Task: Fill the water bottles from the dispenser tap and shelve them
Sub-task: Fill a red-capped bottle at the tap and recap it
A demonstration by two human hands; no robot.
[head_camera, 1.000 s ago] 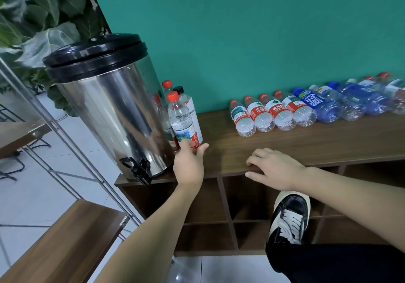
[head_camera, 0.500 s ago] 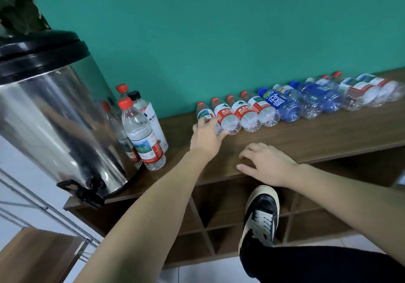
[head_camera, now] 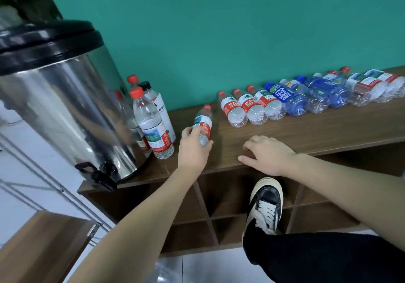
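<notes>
My left hand [head_camera: 194, 151] grips a small red-capped bottle [head_camera: 203, 123] by its base, tilted, just above the brown shelf top [head_camera: 306, 133]. My right hand [head_camera: 266, 154] rests on the front edge of the shelf top, holding nothing. A steel dispenser [head_camera: 63, 107] with a black lid stands at the left end, its black tap [head_camera: 99, 173] hanging over the edge. Several filled bottles [head_camera: 153, 127] stand upright beside it. A row of empty bottles [head_camera: 295, 98] lies along the teal wall.
Open cubby compartments [head_camera: 221, 197] sit below the shelf top. My black and white shoe [head_camera: 265, 203] is propped against a compartment. A wooden bench surface [head_camera: 41, 245] and metal rack legs stand at the lower left over a tiled floor.
My left hand went from the upright bottles to the lying row, took the leftmost bottle and pulled it back towards the dispenser. My right hand stayed on the shelf edge.
</notes>
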